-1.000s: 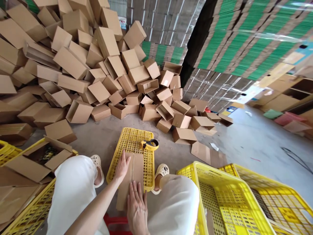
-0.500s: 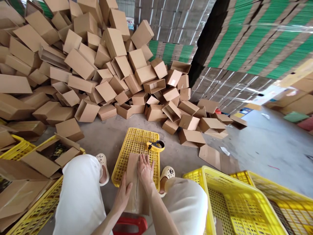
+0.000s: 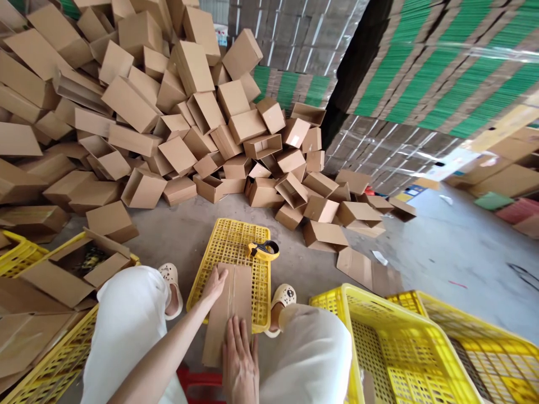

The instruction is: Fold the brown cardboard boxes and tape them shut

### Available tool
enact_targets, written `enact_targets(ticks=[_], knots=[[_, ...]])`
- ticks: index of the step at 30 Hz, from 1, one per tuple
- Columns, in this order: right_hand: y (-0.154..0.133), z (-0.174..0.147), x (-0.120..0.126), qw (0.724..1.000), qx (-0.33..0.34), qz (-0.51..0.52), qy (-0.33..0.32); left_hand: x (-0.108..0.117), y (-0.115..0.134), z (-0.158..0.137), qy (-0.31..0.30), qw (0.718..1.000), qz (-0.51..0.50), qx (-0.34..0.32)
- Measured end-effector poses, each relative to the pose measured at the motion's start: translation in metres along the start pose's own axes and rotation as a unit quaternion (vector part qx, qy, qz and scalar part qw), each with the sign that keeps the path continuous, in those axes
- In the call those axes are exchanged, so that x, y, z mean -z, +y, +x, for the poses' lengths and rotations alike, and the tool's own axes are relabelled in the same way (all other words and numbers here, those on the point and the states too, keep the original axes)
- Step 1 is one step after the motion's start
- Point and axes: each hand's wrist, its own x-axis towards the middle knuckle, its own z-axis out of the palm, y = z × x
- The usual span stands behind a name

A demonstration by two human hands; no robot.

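A closed cardboard box (image 3: 241, 289) with tape along its seam lies between my knees, its far end on an upturned yellow plastic crate (image 3: 227, 238). My left hand (image 3: 214, 285) holds the box's far left edge, fingers bent over the side. Across the near end of the top, my right hand (image 3: 241, 350) lies flat with fingers stretched out. A yellow and black tape dispenser (image 3: 263, 250) rests on the crate beyond the box.
A large heap of cardboard boxes (image 3: 177, 151) fills the floor ahead. Yellow crates (image 3: 353, 314) stand at my right; an open carton (image 3: 63, 275) sits over a crate at my left. Stacked flat cardboard (image 3: 412, 73) rises behind. A red stool (image 3: 202, 377) shows below me.
My left hand has moved forward to the box's far left edge. My right hand has slid back from the far end to the near end.
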Motion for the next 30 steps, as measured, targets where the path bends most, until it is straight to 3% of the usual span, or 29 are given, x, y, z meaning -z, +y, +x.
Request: enact_targets(ticks=[3, 6, 9, 13, 16, 19, 23, 26, 28, 30], knots=[[-0.001, -0.037, -0.004, 1.000, 0.017, 0.001, 0.022, -0.001, 0.002, 0.009, 0.000, 1.000, -0.006, 0.002], [0.000, -0.035, 0.004, 0.999, 0.034, 0.006, 0.008, 0.000, -0.001, 0.001, 0.006, 0.999, -0.013, -0.030], [0.004, 0.004, 0.018, 0.999, 0.029, 0.014, -0.025, 0.001, -0.013, -0.022, 0.013, 0.998, -0.018, -0.061], [0.009, 0.081, 0.032, 0.995, 0.015, 0.035, -0.094, -0.003, -0.044, -0.073, 0.025, 0.996, -0.065, -0.051], [0.011, 0.132, 0.035, 0.992, 0.001, 0.042, -0.120, -0.007, -0.070, -0.121, 0.004, 0.991, -0.133, -0.014], [0.011, 0.156, 0.033, 0.990, -0.004, 0.044, -0.131, -0.003, -0.085, -0.163, -0.020, 0.975, -0.211, 0.065], [0.012, 0.134, 0.028, 0.993, 0.021, 0.044, -0.112, 0.008, -0.078, -0.190, -0.066, 0.907, -0.334, 0.248], [0.013, 0.085, 0.028, 0.993, 0.060, 0.041, -0.097, 0.010, -0.069, -0.195, -0.081, 0.862, -0.417, 0.277], [0.011, 0.047, 0.029, 0.992, 0.087, 0.038, -0.088, 0.009, -0.070, -0.195, -0.071, 0.866, -0.426, 0.251], [0.008, 0.018, 0.031, 0.991, 0.098, 0.035, -0.078, 0.011, -0.077, -0.191, -0.047, 0.890, -0.397, 0.218]])
